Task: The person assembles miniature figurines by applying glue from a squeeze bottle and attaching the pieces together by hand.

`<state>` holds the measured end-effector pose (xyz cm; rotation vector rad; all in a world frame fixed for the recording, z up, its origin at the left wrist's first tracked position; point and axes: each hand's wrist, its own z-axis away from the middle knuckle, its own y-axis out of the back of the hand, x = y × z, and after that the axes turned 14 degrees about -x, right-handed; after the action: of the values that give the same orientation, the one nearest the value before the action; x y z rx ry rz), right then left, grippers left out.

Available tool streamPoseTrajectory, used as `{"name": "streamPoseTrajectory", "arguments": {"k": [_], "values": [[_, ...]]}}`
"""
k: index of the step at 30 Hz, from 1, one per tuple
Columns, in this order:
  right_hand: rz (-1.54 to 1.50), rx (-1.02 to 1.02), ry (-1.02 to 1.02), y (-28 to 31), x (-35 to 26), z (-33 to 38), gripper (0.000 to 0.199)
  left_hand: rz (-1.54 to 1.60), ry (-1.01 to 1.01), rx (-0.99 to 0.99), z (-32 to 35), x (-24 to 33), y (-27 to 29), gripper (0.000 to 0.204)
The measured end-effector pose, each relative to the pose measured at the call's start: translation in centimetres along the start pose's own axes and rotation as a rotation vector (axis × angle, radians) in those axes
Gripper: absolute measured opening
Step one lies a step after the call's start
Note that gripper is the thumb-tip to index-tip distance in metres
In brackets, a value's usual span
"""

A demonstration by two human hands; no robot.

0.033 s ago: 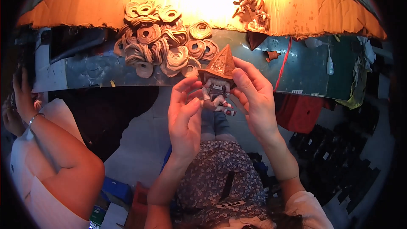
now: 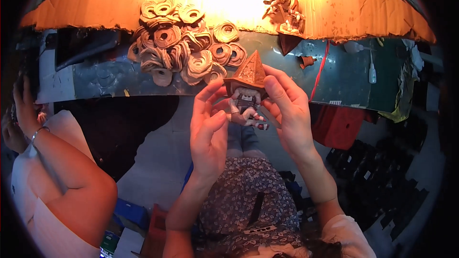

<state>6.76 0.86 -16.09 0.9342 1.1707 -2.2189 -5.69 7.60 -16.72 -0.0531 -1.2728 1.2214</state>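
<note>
Between my two hands, just off the near edge of the table, is a small figurine (image 2: pixel 247 102) with a brown, faceted, pointed top (image 2: pixel 251 74) like a hat or roof. The pale and dark body and red-and-white feet hang below the brown rim. My left hand (image 2: pixel 209 134) is curled at its left side, fingertips at the rim and thumb by the body. From the right, my right hand (image 2: pixel 292 114) grips it, thumb against the rim and fingers behind. Some fingertips are hidden by the figurine.
A heap of brown ring-shaped pieces (image 2: pixel 167 38) lies beyond my left hand. Similar figurines (image 2: pixel 289 19) rest on brightly lit cardboard (image 2: pixel 344 9). A small brown part (image 2: pixel 307 61) and a red cord (image 2: pixel 321 71) are on the green table. At left sits another person (image 2: pixel 71 181).
</note>
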Motion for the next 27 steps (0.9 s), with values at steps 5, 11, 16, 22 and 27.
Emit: {"name": "streamPoseTrajectory", "arguments": {"k": [5,11,16,22,27], "values": [[0.059,-0.049,0.019,-0.1,-0.2,0.7,0.042,0.081,-0.009,-0.225,-0.1,0.2,-1.0,0.075],[0.149,-0.041,-0.011,0.6,-0.2,1.5,0.039,0.38,0.077,-0.39,-0.7,-1.4,0.5,0.062],[0.871,0.201,0.243,2.6,-0.2,2.8,0.025,0.661,0.268,-0.366,-1.2,-2.6,-0.4,0.056],[0.788,0.827,0.641,18.9,-3.6,-0.3,0.069,0.602,0.145,-0.298,-1.7,-1.7,-0.6,0.066],[0.787,0.63,0.596,26.6,-5.3,-4.2,0.035,0.51,0.096,-0.154,-3.3,-0.5,-1.6,0.056]]}}
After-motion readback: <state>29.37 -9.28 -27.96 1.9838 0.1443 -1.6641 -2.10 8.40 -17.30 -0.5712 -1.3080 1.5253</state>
